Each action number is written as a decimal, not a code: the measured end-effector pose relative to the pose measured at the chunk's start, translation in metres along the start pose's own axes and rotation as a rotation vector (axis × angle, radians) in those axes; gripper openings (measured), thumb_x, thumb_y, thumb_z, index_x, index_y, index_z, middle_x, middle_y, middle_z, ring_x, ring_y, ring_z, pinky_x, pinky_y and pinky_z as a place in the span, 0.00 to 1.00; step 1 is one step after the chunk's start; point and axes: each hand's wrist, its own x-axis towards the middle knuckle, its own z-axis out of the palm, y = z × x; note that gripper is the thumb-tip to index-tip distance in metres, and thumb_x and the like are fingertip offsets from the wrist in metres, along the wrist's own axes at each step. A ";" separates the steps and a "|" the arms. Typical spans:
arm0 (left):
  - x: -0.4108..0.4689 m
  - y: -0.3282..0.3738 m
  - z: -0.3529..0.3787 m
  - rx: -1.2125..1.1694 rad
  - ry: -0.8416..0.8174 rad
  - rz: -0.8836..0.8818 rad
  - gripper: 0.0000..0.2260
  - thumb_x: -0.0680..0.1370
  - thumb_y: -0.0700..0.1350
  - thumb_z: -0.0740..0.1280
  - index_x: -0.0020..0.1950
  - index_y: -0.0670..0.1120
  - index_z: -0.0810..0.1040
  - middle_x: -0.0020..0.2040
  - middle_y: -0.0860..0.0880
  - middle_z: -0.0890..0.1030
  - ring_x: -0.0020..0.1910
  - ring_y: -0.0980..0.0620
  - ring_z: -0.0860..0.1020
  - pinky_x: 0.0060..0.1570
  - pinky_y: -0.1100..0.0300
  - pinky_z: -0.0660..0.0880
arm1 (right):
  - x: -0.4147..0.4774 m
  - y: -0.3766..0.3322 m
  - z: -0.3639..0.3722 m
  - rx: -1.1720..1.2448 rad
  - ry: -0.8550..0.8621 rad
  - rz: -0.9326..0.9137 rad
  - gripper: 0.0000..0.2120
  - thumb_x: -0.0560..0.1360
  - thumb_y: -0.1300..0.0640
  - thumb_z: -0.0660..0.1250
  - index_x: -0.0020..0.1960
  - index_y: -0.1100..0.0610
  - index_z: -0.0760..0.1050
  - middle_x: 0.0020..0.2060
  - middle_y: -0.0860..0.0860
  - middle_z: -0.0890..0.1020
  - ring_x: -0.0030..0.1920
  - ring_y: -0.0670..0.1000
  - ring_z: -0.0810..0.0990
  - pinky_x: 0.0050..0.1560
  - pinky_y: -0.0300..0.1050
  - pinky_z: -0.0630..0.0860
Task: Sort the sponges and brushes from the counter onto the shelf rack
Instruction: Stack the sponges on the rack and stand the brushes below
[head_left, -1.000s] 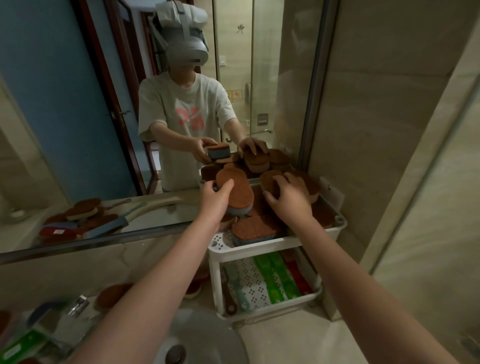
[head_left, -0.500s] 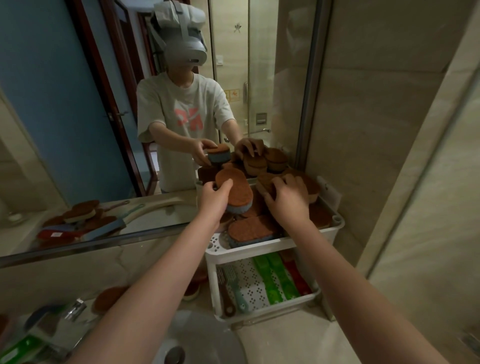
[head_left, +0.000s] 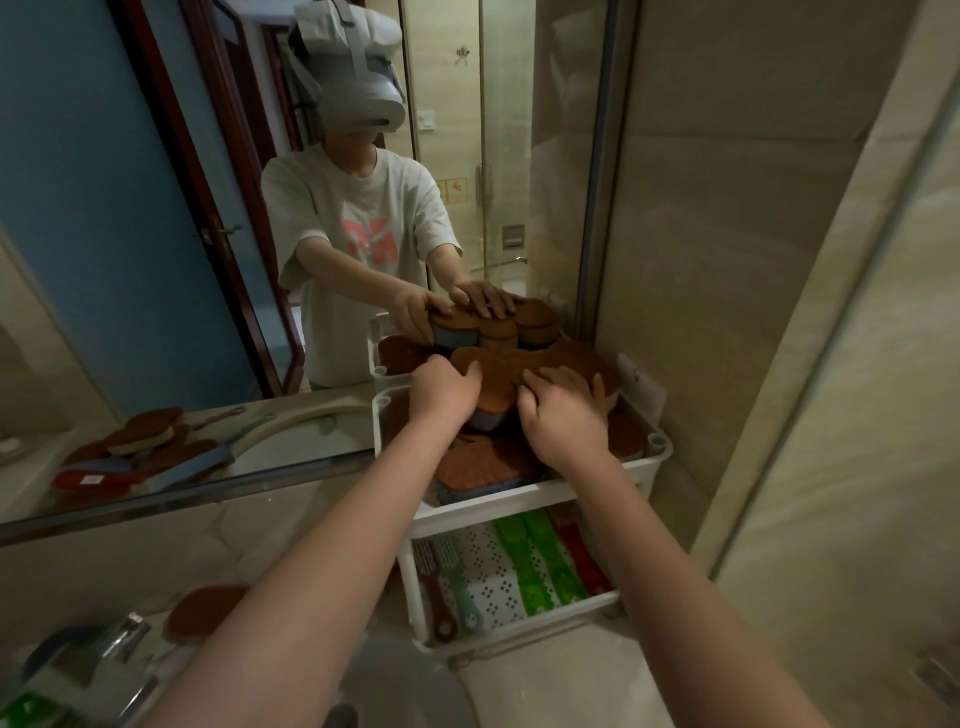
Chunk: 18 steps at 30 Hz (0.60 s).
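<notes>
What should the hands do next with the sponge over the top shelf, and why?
Probably the left hand should lower the sponge onto the pile and let go: it grips it over the crowded top shelf, while the right hand rests on neighbouring sponges.

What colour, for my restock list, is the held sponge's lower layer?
Blue-grey, on the brown-topped oval sponge the left hand grips; head view.

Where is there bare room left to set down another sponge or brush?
The top tier is crowded: sponges heaped past the rim, left hand gripping one sponge, right hand resting on them. The lower tier has a bare perforated patch between the teal brush and the green strips. The counter in front is bare too.
</notes>
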 end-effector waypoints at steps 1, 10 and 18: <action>-0.001 -0.001 0.001 0.046 0.026 0.002 0.22 0.78 0.53 0.61 0.62 0.37 0.71 0.61 0.38 0.74 0.62 0.39 0.72 0.53 0.53 0.71 | 0.000 0.000 0.000 0.003 0.001 0.001 0.21 0.80 0.48 0.51 0.69 0.50 0.70 0.69 0.50 0.71 0.72 0.53 0.62 0.74 0.58 0.46; -0.001 -0.001 0.001 0.242 0.124 0.072 0.17 0.77 0.54 0.62 0.61 0.45 0.72 0.63 0.41 0.71 0.64 0.40 0.66 0.62 0.48 0.66 | -0.006 -0.002 -0.002 -0.031 -0.017 -0.013 0.22 0.80 0.46 0.52 0.72 0.51 0.66 0.71 0.50 0.68 0.74 0.53 0.58 0.74 0.58 0.44; -0.032 -0.009 -0.012 0.199 0.104 0.203 0.21 0.78 0.57 0.56 0.65 0.47 0.72 0.65 0.44 0.70 0.66 0.43 0.64 0.62 0.50 0.65 | -0.015 -0.004 -0.007 0.025 0.117 -0.072 0.22 0.80 0.46 0.56 0.70 0.55 0.69 0.71 0.52 0.70 0.74 0.52 0.60 0.75 0.57 0.48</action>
